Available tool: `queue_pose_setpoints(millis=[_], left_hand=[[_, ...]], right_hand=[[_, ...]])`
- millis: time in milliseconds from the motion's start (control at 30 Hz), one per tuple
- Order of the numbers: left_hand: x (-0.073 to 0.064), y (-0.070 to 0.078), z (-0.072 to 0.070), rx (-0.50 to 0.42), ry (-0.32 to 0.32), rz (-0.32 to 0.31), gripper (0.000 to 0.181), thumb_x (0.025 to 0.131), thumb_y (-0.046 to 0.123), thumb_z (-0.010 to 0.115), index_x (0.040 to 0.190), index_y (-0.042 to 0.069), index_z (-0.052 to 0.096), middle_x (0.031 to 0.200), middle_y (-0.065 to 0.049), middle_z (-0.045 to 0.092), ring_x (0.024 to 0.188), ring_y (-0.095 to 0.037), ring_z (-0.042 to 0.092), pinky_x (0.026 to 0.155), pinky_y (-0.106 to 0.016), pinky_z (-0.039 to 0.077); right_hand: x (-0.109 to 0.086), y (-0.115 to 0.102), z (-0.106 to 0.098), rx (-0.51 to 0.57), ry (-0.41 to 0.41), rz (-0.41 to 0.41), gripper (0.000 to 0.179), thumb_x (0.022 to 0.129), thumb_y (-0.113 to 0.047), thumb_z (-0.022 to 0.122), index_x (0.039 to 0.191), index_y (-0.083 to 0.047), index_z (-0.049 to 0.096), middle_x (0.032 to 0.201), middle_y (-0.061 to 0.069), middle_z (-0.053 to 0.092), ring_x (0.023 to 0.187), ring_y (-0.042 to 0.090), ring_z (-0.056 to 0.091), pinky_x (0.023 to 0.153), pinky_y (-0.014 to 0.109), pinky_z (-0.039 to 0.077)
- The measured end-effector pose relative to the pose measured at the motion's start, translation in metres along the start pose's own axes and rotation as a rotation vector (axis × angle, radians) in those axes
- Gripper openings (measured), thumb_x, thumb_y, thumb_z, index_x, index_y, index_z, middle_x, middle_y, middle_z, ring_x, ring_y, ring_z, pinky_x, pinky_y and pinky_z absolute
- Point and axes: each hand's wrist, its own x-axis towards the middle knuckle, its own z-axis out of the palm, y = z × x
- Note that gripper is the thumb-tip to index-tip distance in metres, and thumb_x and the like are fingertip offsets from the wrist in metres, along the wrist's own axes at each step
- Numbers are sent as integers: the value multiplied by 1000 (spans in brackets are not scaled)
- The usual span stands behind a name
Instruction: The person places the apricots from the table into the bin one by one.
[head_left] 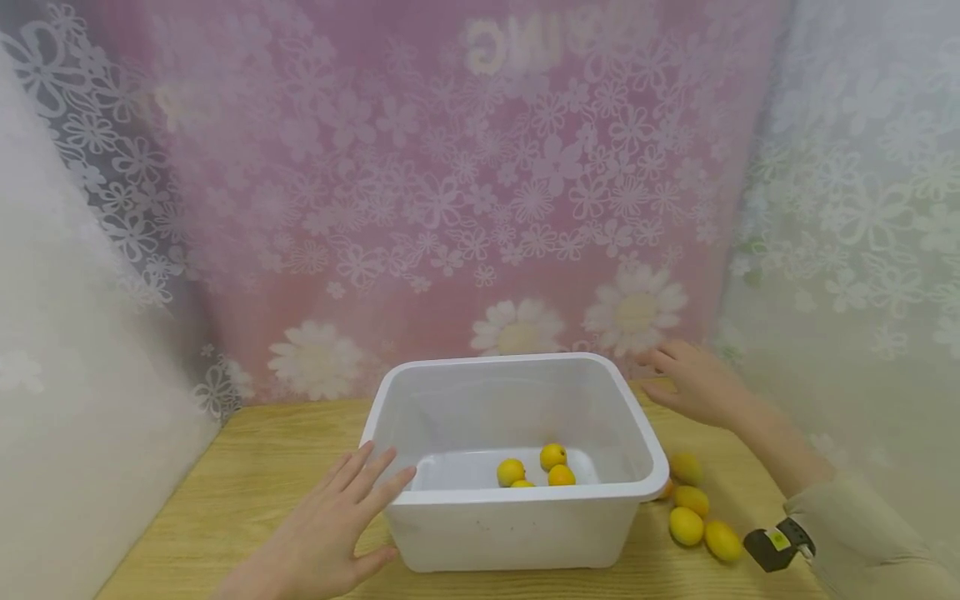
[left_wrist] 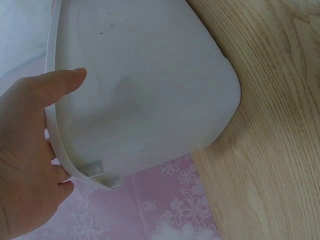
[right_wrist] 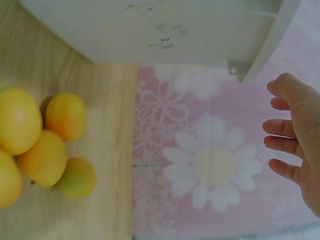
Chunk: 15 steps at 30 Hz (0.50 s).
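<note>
A white plastic basin (head_left: 517, 529) stands on the table, with several small yellow fruits (head_left: 553, 456) on its floor; the front wall partly hides them. At the front left corner my left hand (head_left: 330, 517) is spread with straight fingers at the rim. The left wrist view has its thumb (left_wrist: 62, 85) over the outer wall and the other fingers partly behind the rim. My right hand (head_left: 697, 383) is in the air beside the far right corner of the basin, fingers loosely bent, holding nothing. Several more yellow fruits (head_left: 692, 500) lie right of the basin, one tinged green (right_wrist: 79, 177).
The wooden table (head_left: 277, 454) carries the basin and fruits. A pink flowered curtain (head_left: 450, 208) hangs close behind it, with pale sheets at the left (head_left: 82, 400) and right (head_left: 847, 292). A small black device (head_left: 776, 543) sits at my right sleeve.
</note>
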Motion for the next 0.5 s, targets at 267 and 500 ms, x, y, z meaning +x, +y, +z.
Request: queue_pose_setpoints(millis=[267, 500], left_hand=[[-1, -1, 2, 6, 29, 12, 84, 74, 43, 74, 144, 16, 37, 141, -15, 43, 129, -41, 37, 112, -23, -9], [0, -1, 3, 7, 14, 12, 86, 73, 42, 74, 146, 17, 34, 141, -16, 43, 129, -41, 37, 110, -21, -13]], right_hand=[[-30, 9, 11, -48, 58, -34, 38, 72, -16, 76, 107, -5, 63, 93, 8, 62, 79, 26, 59, 64, 42, 52], [-55, 13, 33, -93, 68, -45, 43, 66, -18, 80, 104, -5, 64, 92, 8, 62, 78, 27, 59, 64, 43, 52]])
